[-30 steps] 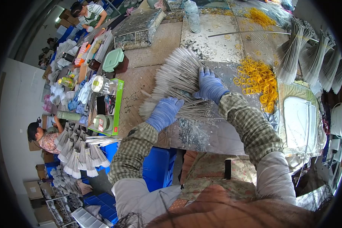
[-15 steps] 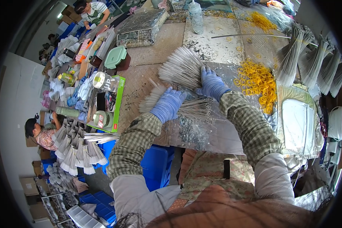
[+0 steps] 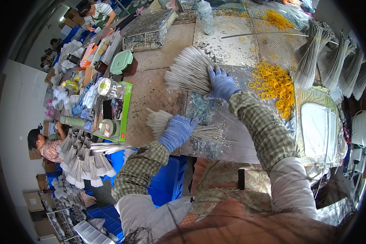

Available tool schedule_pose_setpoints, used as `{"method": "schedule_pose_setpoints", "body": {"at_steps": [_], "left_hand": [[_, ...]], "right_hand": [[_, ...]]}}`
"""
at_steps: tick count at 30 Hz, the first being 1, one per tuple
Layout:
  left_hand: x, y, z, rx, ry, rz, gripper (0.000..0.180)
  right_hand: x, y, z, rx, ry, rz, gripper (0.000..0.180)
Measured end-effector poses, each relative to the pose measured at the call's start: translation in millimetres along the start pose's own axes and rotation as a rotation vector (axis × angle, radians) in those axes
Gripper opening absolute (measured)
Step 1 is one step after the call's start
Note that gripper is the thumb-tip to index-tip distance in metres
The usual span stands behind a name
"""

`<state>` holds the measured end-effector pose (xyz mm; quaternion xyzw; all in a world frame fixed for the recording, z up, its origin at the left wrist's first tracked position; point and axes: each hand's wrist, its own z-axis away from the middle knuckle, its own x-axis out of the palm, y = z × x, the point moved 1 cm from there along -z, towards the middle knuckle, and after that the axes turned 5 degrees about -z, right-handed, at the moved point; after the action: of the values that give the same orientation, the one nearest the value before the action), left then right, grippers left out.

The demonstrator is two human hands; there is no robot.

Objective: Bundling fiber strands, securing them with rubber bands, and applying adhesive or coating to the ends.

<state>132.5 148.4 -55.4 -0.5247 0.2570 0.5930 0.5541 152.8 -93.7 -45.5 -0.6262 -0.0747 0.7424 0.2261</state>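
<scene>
We look down on a long, stained worktable (image 3: 158,87) whose near part is covered with a crinkled silvery sheet (image 3: 232,134). On its right side lies a white pad (image 3: 317,130), and beyond it fan out several bundles of thin grey sticks (image 3: 333,61). On the left a green box (image 3: 124,110) holds jars and small tools, and behind it rests a pale green lidded container (image 3: 121,62). Below the table edge we see blue crates (image 3: 166,179) and more tufted bundles (image 3: 83,162) stacked near a seated person (image 3: 42,144). Another person (image 3: 94,12) works at the far end. A heap of yellow rubber bands (image 3: 272,83) lies just beside our right wrist. Our right hand (image 3: 221,83), in a blue glove, is curled shut around the gathered end of a large fanned bunch of sticks (image 3: 189,73), holding it up over the middle of the table. Our left hand (image 3: 175,131), also gloved in blue, is closed over a smaller bunch of sticks (image 3: 195,130) that lies flat on the sheet near the table's front edge, its tufted end (image 3: 157,121) pointing left.
</scene>
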Motion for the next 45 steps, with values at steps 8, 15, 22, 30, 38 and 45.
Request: {"method": "schedule_pose_setpoints", "body": {"at_steps": [8,15,22,30,38,45], "left_hand": [[-6,2,6,-0.056,0.037,0.073,0.026],[-114,-21,10,-0.398,0.407,0.656,0.044],[-162,71,-21,-0.036,0.738,1.614,0.045],[-119,124,-76,0.082,0.889,1.537,0.073],[-160,143,-66,0.155,1.147,1.547,0.088],[-158,138,-72,0.027,1.110,1.506,0.078]], "right_hand": [[2,57,104,-0.231,0.510,-1.126,0.069],[83,117,197,0.009,0.403,-1.470,0.060],[-5,24,216,-0.541,0.205,-1.444,0.110],[-2,54,224,-0.379,0.327,-0.889,0.099],[-13,47,239,-0.345,0.520,-0.428,0.084],[-138,57,268,-0.482,0.537,-0.212,0.101]]}}
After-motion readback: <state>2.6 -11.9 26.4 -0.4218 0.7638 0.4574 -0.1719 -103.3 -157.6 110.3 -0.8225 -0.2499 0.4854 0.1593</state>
